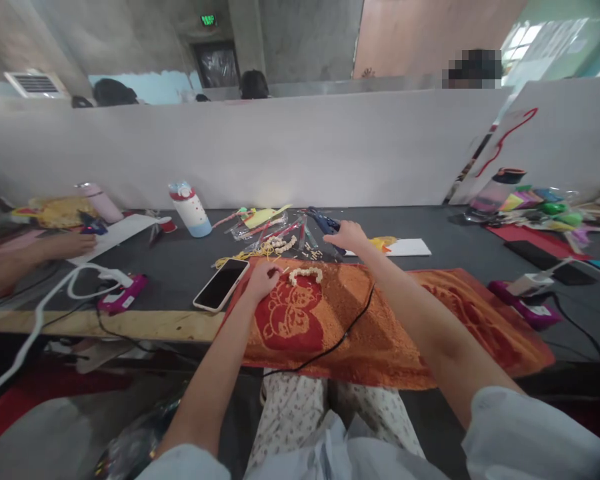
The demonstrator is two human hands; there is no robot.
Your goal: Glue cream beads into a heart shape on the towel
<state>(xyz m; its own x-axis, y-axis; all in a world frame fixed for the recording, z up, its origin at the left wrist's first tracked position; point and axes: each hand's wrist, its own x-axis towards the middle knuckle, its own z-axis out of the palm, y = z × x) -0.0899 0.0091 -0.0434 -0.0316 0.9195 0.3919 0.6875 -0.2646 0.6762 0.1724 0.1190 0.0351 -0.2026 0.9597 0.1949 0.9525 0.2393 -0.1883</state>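
My right hand [349, 236] is at the dark blue glue gun [324, 221], its fingers closed around the handle at the back of the orange towel. My left hand [264, 280] rests over the towel's left edge, fingers pinched together on a small pale stick [285, 271]. Just right of it, a curved strip of small pale pieces [305, 275] lies on the orange and red towel [350, 320]. Another pale string of pieces [279, 245] lies behind, near loose little sticks [312, 252] and yellow cord [230, 259].
A phone [222, 285] lies left of the towel. Behind it stands a white and blue bottle [191, 211]. A black cable [347, 331] crosses the towel. Purple power strips [124, 295] sit at both sides. A neighbour's hand [70, 245] is at far left. A white partition [330, 153] closes the back.
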